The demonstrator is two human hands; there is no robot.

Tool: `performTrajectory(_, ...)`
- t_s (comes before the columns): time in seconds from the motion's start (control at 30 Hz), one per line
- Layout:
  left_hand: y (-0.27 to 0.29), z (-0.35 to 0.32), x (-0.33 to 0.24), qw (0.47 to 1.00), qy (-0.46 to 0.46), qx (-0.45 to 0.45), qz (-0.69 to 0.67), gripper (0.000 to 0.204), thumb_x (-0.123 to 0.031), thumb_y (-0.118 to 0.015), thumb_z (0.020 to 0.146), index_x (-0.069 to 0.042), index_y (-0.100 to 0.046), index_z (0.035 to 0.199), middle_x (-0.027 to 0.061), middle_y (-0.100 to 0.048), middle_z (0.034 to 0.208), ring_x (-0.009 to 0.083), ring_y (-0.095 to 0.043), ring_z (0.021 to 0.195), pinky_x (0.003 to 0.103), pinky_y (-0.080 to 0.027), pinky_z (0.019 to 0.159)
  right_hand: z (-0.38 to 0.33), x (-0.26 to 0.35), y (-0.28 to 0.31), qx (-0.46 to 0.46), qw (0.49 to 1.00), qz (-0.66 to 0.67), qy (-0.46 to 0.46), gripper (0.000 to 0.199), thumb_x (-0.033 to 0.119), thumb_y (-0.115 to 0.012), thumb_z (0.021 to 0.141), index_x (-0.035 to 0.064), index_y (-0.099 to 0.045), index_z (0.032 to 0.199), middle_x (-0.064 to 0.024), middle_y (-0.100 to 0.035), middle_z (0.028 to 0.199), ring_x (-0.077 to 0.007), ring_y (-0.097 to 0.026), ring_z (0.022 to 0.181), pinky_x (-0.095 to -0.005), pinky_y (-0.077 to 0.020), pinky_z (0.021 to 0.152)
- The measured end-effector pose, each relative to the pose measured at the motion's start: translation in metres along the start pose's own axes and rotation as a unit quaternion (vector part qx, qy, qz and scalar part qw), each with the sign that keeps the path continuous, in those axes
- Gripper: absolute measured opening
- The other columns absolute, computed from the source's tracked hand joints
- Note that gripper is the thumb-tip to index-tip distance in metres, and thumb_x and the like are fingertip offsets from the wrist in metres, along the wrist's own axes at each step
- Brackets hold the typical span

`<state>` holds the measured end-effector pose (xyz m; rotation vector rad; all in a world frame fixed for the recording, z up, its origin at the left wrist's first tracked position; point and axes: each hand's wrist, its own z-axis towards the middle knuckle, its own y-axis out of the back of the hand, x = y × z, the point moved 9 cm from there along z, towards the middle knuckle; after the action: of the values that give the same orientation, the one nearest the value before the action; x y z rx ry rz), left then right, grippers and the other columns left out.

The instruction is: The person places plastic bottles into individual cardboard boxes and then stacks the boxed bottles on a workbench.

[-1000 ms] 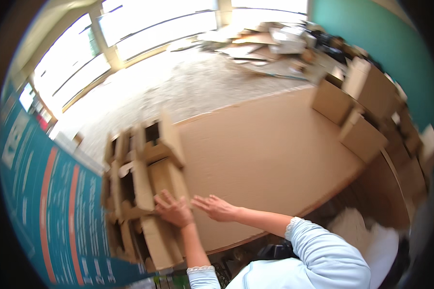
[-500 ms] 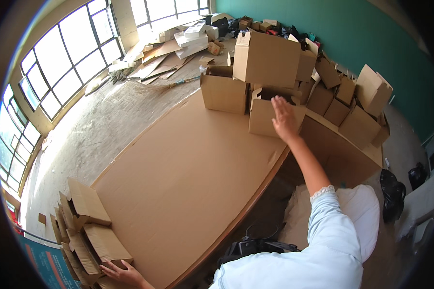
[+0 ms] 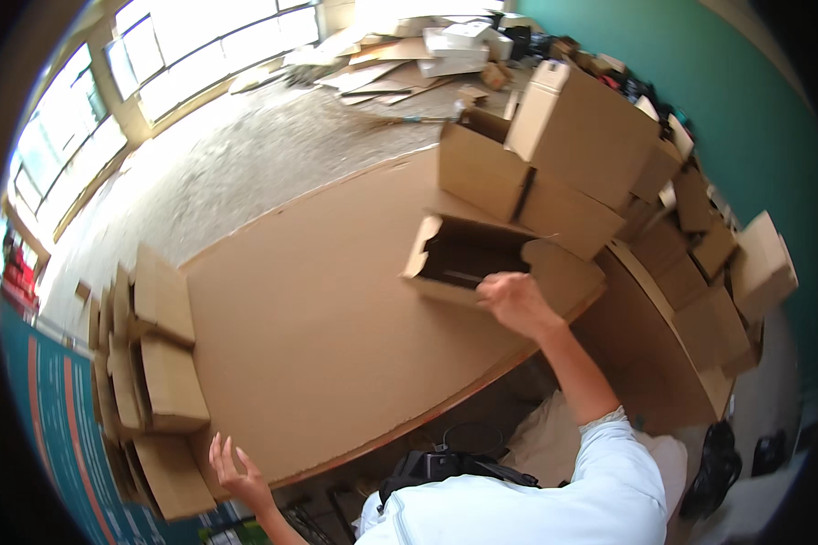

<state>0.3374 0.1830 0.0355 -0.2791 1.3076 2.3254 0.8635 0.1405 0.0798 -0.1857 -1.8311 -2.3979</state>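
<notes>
On cardboard-covered table (image 3: 318, 318): right hand (image 3: 513, 304) grips open box (image 3: 482, 263); left hand (image 3: 241, 472) spread, empty.

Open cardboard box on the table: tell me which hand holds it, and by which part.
The right hand grips the open cardboard box by its near side edge. The left hand is empty.

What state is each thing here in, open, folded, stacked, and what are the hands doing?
Brown cardboard box: on its side, open, gripped.
Right hand: closed on that box's edge.
Left hand: open, fingers spread, holding nothing.
Flat folded cardboard blanks: stacked at table's left edge.
Assembled cardboard boxes: piled, mostly closed.
</notes>
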Motion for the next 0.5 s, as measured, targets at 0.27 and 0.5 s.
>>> performTrajectory(0.27,0.057,-0.042,0.05,0.994,0.084,-0.062,-0.017,0.021,0.001,-0.058,0.085,0.001,-0.067,0.104,0.0147,-0.066,0.113,0.0329,-0.06,0.11,0.042,-0.046,0.097,0.062,0.241,-0.057,0.084,0.961,0.016,0.262,0.004,0.01,-0.06,0.082,0.0101,-0.061,0.079,-0.0058,-0.058,0.077,-0.0269,-0.063,0.069,-0.0397,-0.0512,0.062)
performTrajectory(0.5,0.187,-0.272,0.164,0.901,0.39,-0.157,0.11,0.02,-0.001,-0.06,0.086,0.001,-0.068,0.103,0.0167,-0.068,0.108,0.0323,-0.064,0.1,0.041,-0.051,0.088,0.055,0.384,-0.07,0.164,0.922,0.079,0.343,0.027,0.014,-0.07,0.082,0.0073,-0.046,0.073,-0.0114,-0.049,0.067,-0.0333,-0.053,0.057,-0.0421,-0.0428,0.052)
